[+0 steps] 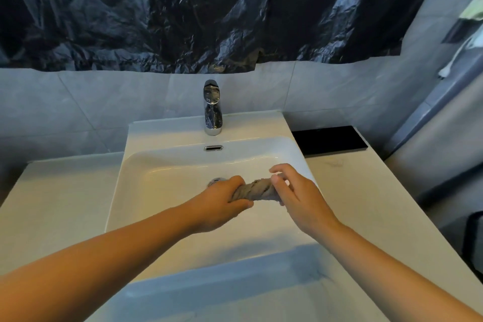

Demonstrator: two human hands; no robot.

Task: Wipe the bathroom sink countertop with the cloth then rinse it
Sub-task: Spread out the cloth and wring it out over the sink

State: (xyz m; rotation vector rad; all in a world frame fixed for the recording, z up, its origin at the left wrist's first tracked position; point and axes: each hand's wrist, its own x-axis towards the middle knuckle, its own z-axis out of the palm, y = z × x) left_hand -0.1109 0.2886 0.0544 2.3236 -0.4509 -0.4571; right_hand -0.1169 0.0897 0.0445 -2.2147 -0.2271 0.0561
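Near rim: your forearms (pixel 104 264) reach over the front edge of the white sink (pixel 117 191), which lies in shadow.
Left hand: your left hand (pixel 222 204) is clenched round the left end of the cloth (pixel 257 189).
Right hand: your right hand (pixel 300 198) grasps the cloth's right end, forefinger lifted off it.
Cloth: grey, twisted into a tight rope between your hands, held above the basin just beside the drain (pixel 215 181).
Faucet: the chrome faucet (pixel 213 110) stands at the back rim, above the overflow slot (pixel 213 148).
Countertop: the pale countertop (pixel 57 204) flanks the sink; a black tray (pixel 329 138) sits at its right rear.
Wall: a black plastic sheet (pixel 183 8) hangs above the tiles.
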